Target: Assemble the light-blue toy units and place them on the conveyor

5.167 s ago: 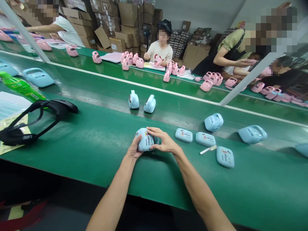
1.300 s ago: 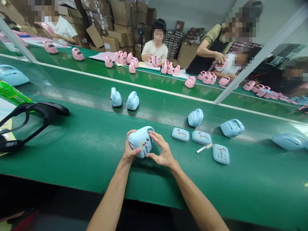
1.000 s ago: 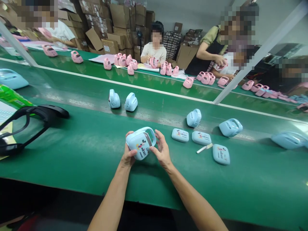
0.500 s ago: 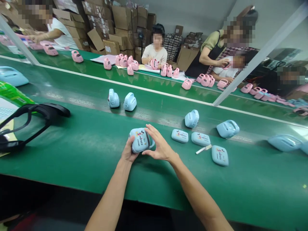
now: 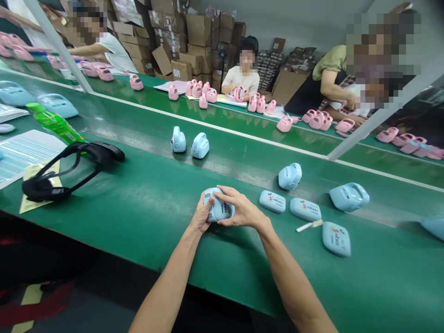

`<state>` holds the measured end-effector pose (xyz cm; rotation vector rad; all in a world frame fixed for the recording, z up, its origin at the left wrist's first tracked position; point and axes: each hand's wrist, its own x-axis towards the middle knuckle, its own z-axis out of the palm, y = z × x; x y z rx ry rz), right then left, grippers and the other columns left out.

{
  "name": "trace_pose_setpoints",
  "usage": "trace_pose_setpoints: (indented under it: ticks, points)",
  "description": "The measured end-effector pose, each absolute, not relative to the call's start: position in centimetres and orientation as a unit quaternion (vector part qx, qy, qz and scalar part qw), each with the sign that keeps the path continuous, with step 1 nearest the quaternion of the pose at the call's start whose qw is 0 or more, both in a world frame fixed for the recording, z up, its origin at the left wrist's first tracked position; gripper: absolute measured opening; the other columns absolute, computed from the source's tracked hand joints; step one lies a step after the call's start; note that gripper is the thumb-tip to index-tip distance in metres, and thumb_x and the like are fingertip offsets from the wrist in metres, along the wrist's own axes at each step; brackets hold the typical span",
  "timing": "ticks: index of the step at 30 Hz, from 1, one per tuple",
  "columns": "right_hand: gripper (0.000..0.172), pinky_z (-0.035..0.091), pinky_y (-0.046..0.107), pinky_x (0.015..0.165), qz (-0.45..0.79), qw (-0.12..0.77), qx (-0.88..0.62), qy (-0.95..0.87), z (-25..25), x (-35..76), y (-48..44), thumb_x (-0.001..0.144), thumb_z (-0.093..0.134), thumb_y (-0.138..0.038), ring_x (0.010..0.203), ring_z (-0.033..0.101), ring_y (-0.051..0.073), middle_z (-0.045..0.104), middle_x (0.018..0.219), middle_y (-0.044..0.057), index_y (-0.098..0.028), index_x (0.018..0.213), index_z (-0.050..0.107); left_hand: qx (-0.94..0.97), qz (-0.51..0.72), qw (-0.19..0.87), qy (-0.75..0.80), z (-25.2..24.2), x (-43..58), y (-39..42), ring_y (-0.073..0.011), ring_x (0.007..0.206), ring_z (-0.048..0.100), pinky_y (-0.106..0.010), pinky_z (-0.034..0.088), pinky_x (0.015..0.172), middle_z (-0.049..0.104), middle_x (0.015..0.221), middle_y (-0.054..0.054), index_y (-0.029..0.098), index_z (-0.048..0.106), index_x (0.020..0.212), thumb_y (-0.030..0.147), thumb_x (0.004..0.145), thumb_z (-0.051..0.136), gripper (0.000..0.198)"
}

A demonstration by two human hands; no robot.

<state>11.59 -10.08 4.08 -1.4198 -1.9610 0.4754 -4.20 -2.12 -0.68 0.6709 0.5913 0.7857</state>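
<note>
A light blue rounded plastic case [image 5: 218, 210] with a "Mickey" print is held above the near edge of the green bench. My left hand [image 5: 200, 215] grips its left side, thumb across the front. Around its right side and top curl the fingers of my right hand [image 5: 245, 210], covering part of the print. To the right lie several loose printed blue panels, among them a panel [image 5: 272, 201], another panel [image 5: 305, 209] and a lower one [image 5: 336, 238]. Between them rests a small white brush-like tool [image 5: 309, 225].
Blue handled units [image 5: 200, 145] stand along the belt [image 5: 239, 162]. At left are a black headset-like strap [image 5: 74, 169], a green bottle [image 5: 57, 124] and printed sheets [image 5: 24, 155]. Across the bench, people handle pink units [image 5: 284, 123]. A metal post [image 5: 367, 115] rises at right.
My right hand has closed onto the blue case, where its fingers stood apart before. The case has turned in my hands, its print now partly covered. The camera view has shifted left.
</note>
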Motion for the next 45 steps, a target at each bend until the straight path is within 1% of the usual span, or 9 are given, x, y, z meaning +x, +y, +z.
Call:
trace_pose_setpoints:
  ticks: [5, 8, 11, 18, 25, 32, 38, 41, 45]
  points:
    - [0.094, 0.037, 0.058, 0.117, 0.18, 0.317, -0.569, -0.738, 4.2, 12.1, -10.2, 0.067, 0.091, -0.036, 0.145, 0.043, 0.036, 0.041, 0.16, 0.016, -0.031, 0.151, 0.049, 0.33, 0.333, 0.832, 0.298, 0.4, -3.6, -1.4, -0.0208, 0.086, 0.071, -0.032, 0.058, 0.077, 0.073, 0.1, -0.004, 0.021, 0.063, 0.115, 0.048, 0.063, 0.092, 0.065]
    - [0.096, 0.038, 0.058, 0.116, 0.181, 0.311, -0.598, -0.717, 4.3, 12.5, -10.2, 0.066, 0.092, -0.036, 0.146, 0.042, 0.037, 0.04, 0.161, 0.017, -0.031, 0.152, 0.047, 0.356, 0.287, 0.831, 0.316, 1.2, -3.0, -0.2, -0.0205, 0.081, 0.071, -0.03, 0.058, 0.07, 0.073, 0.098, -0.006, 0.019, 0.064, 0.113, 0.047, 0.064, 0.092, 0.063]
    - [0.093, 0.039, 0.056, 0.116, 0.181, 0.32, -0.618, -0.695, 4.4, 12.6, -10.0, 0.065, 0.092, -0.034, 0.144, 0.045, 0.038, 0.043, 0.158, 0.018, -0.028, 0.149, 0.051, 0.376, 0.26, 0.83, 0.319, 1.6, -2.5, 0.7, -0.0202, 0.08, 0.071, -0.03, 0.059, 0.069, 0.074, 0.099, -0.007, 0.018, 0.065, 0.113, 0.047, 0.063, 0.092, 0.064]
    - [0.091, 0.038, 0.054, 0.116, 0.193, 0.343, -0.627, -0.672, 4.4, 12.0, -9.6, 0.062, 0.089, -0.03, 0.144, 0.046, 0.037, 0.045, 0.157, 0.017, -0.026, 0.146, 0.056, 0.358, 0.283, 0.837, 0.302, 0.9, -2.4, 0.9, -0.0203, 0.083, 0.071, -0.03, 0.06, 0.073, 0.073, 0.098, -0.007, 0.018, 0.067, 0.109, 0.048, 0.066, 0.09, 0.057]
    - [0.091, 0.037, 0.051, 0.118, 0.214, 0.348, -0.611, -0.678, 5.1, 12.1, -9.9, 0.062, 0.088, -0.027, 0.144, 0.046, 0.035, 0.045, 0.158, 0.016, -0.026, 0.147, 0.055, 0.354, 0.276, 0.846, 0.287, 0.7, -3.1, 0.8, -0.022, 0.086, 0.071, -0.032, 0.059, 0.075, 0.074, 0.1, -0.007, 0.019, 0.066, 0.112, 0.05, 0.063, 0.091, 0.063]
    - [0.102, 0.034, 0.053, 0.121, 0.196, 0.38, -0.57, -0.702, 3.7, 12.1, -9.5, 0.066, 0.089, -0.033, 0.149, 0.038, 0.033, 0.038, 0.162, 0.014, -0.029, 0.156, 0.04, 0.339, 0.297, 0.844, 0.291, 0.1, -3.4, 1.1, -0.0205, 0.085, 0.071, -0.031, 0.058, 0.078, 0.074, 0.099, -0.005, 0.02, 0.065, 0.11, 0.048, 0.059, 0.094, 0.066]
    - [0.098, 0.034, 0.052, 0.12, 0.245, 0.437, -0.558, -0.662, 3.6, 12.6, -9.5, 0.062, 0.092, -0.041, 0.146, 0.044, 0.034, 0.049, 0.155, 0.012, -0.029, 0.149, 0.05, 0.334, 0.289, 0.855, 0.27, 0.1, -3.5, 0.9, -0.0259, 0.095, 0.071, -0.035, 0.058, 0.083, 0.074, 0.108, -0.009, 0.019, 0.066, 0.113, 0.047, 0.062, 0.093, 0.064]
    - [0.096, 0.035, 0.05, 0.12, 0.264, 0.445, -0.551, -0.654, 3.7, 12.7, -9.6, 0.062, 0.092, -0.041, 0.146, 0.044, 0.032, 0.048, 0.156, 0.013, -0.028, 0.148, 0.052, 0.335, 0.289, 0.855, 0.27, 0.1, -3.5, 0.9, -0.0259, 0.095, 0.071, -0.036, 0.058, 0.082, 0.074, 0.108, -0.009, 0.019, 0.066, 0.113, 0.048, 0.061, 0.093, 0.064]
    - [0.097, 0.035, 0.051, 0.12, 0.218, 0.427, -0.56, -0.676, 3.3, 12.3, -9.3, 0.063, 0.092, -0.042, 0.146, 0.043, 0.032, 0.046, 0.157, 0.014, -0.027, 0.15, 0.05, 0.321, 0.291, 0.857, 0.278, -0.2, -3.4, 1.0, -0.0248, 0.092, 0.071, -0.036, 0.059, 0.081, 0.073, 0.104, -0.008, 0.02, 0.065, 0.113, 0.05, 0.062, 0.092, 0.065]
